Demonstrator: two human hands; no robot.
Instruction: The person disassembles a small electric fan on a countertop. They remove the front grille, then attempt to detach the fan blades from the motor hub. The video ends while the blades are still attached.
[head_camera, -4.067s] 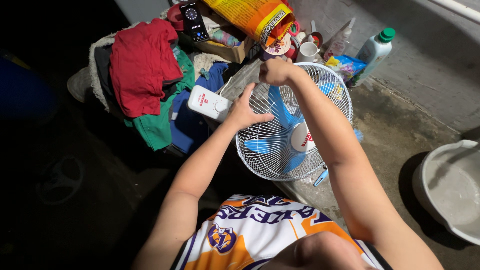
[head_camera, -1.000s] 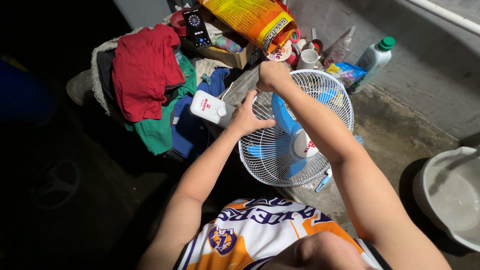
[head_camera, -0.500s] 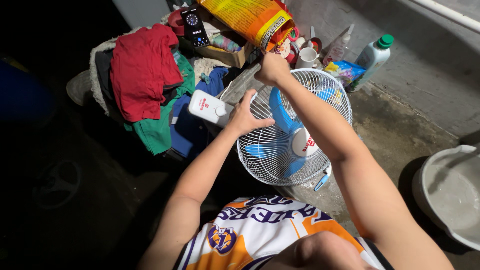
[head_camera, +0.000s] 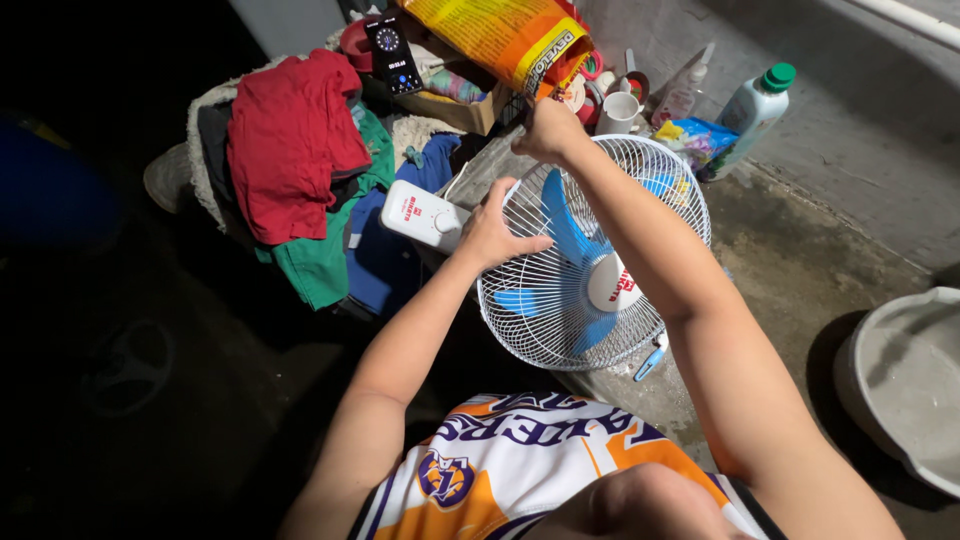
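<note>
— Where is the fan?
— Lying tilted on the concrete floor, its white wire guard facing up, blue blades inside.
— And the hands?
— The left hand lies on the guard's left rim, fingers spread wide. The right hand is clenched at the top rim; what it grips, I cannot tell.
— Any containers?
— A cardboard box behind holds cloth and an orange bag. A white cup and a green-capped bottle stand nearby. A grey basin sits right.
</note>
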